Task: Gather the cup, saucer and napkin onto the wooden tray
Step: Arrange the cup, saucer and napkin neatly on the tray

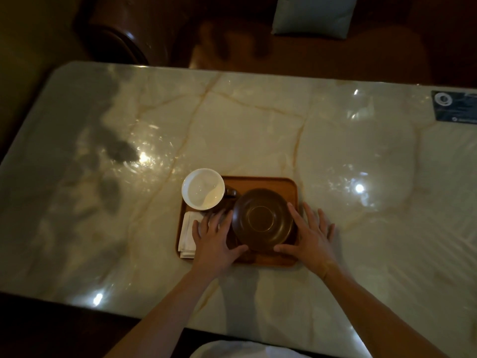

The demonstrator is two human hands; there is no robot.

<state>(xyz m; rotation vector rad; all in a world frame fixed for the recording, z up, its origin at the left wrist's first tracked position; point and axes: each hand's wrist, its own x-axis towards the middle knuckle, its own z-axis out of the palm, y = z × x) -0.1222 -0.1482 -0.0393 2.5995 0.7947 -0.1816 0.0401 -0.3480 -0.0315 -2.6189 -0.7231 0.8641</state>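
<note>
A wooden tray lies on the marble table. On its far left corner stands a cup, white inside with a dark handle to the right. A folded white napkin lies on the tray's near left. A dark brown saucer sits on the right half. My left hand rests spread over the napkin's right part, thumb at the saucer's near rim. My right hand lies spread at the saucer's right side, over the tray's right edge. Neither hand clearly grips anything.
The marble table stretches wide on all sides of the tray. A dark card lies at the far right edge. A dark wooden chair and a pale cushion stand beyond the far edge.
</note>
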